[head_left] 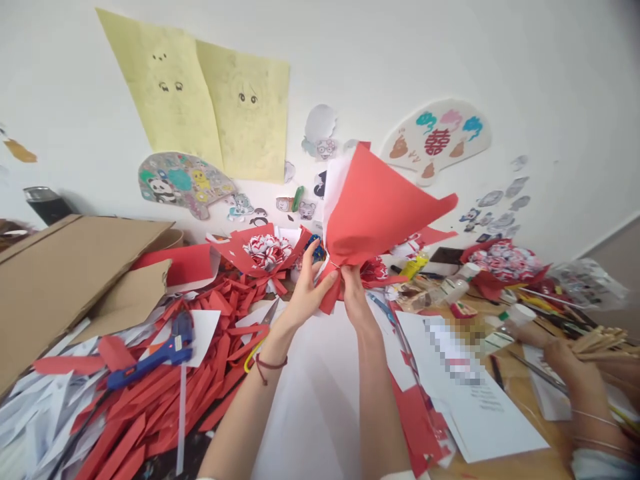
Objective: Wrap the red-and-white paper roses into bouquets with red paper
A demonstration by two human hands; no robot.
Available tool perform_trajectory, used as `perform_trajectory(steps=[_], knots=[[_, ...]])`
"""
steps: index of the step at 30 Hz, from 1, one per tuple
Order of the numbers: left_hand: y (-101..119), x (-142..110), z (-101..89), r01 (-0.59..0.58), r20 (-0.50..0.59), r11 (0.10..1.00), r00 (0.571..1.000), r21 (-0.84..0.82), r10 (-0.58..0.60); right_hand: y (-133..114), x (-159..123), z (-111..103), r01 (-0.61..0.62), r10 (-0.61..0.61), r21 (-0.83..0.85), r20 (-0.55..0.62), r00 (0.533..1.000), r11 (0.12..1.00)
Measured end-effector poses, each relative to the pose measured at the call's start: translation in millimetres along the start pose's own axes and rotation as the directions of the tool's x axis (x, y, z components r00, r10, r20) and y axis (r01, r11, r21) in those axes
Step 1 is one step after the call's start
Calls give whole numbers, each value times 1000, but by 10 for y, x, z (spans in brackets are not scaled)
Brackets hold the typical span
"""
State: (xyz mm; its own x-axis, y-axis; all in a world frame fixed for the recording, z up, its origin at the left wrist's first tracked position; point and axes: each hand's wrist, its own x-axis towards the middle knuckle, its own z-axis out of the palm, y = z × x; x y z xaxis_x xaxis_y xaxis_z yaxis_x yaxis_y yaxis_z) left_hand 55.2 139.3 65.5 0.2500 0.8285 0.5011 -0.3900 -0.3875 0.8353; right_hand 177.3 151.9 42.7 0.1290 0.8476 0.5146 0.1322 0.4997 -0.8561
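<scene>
A bouquet wrapper of red paper with a white layer (380, 207) is held up in front of the wall, flaring upward and gathered at its narrow lower end. My left hand (307, 290) pinches that gathered neck from the left, thumb across the front. On the other side, my right hand (352, 290) grips the same neck with its fingers close to the left thumb. Whatever lies inside the wrapper is hidden. Behind my left hand rests a finished-looking red and white paper flower bouquet (269, 251). Beneath my forearms is a large white sheet (315, 393).
Left are a blue glue gun (155, 360), heaped red paper strips (145, 413), white strips (40, 407) and cardboard (75, 267). Scissors (263, 327) lie by my left forearm. Right are a printed sheet (493, 413), bottles (505, 327), wooden sticks (605, 343) and another person's hand (575, 373).
</scene>
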Motion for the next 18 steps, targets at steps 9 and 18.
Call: perform_trajectory(steps=[9, 18], knots=[[-56, 85, 30, -42, -100, 999, 994, 1, 42, -405, -40, -72, 274, -390, -429, -211, 896, 861], [-107, 55, -57, 71, -66, 995, 995, -71, -75, -401, -56, -83, 387, -463, -533, -10, 886, 752]])
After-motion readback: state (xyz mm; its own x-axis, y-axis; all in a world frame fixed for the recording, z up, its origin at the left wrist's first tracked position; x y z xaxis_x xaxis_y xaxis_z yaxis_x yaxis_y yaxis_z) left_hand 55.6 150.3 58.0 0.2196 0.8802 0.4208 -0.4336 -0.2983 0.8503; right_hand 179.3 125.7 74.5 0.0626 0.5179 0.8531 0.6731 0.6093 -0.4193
